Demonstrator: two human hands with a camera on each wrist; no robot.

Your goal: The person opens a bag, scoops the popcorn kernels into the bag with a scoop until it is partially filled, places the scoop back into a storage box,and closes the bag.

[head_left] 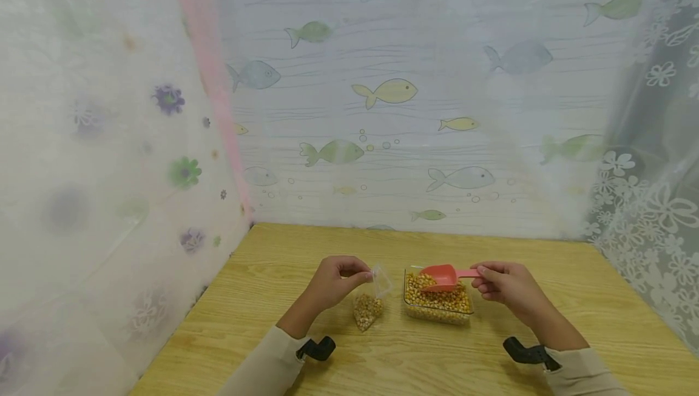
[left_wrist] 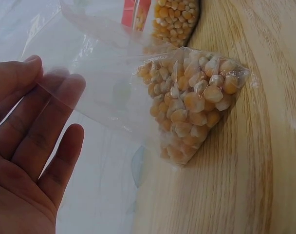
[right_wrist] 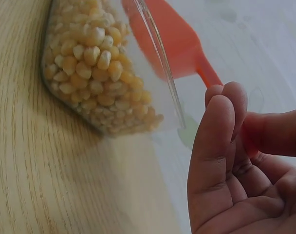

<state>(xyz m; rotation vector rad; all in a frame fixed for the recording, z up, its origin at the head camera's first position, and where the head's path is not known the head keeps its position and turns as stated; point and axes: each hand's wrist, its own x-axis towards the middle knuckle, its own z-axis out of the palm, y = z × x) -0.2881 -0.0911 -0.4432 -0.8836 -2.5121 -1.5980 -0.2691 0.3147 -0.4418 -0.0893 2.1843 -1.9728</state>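
With thumb and fingers my left hand [head_left: 340, 281] pinches the top edge of a clear plastic bag [head_left: 382, 281]. Corn kernels [left_wrist: 192, 100] fill the bag's lower part, which rests on the table. My right hand [head_left: 508, 287] grips the handle of a red scoop [head_left: 442, 276] between thumb and fingers. The scoop's bowl lies over the corn in a clear rectangular container [head_left: 437, 318], with some kernels at its mouth. In the right wrist view the scoop [right_wrist: 179, 46] shows partly behind the container's wall, and the fingers hide most of its handle.
The container stands just right of the bag on a wood-grain table [head_left: 295, 244]. A curtain with fish prints [head_left: 393, 159] hangs behind the table. Flowered sheets hang at the left [head_left: 109, 171] and right sides. Both wrists carry black camera mounts [head_left: 526, 350].
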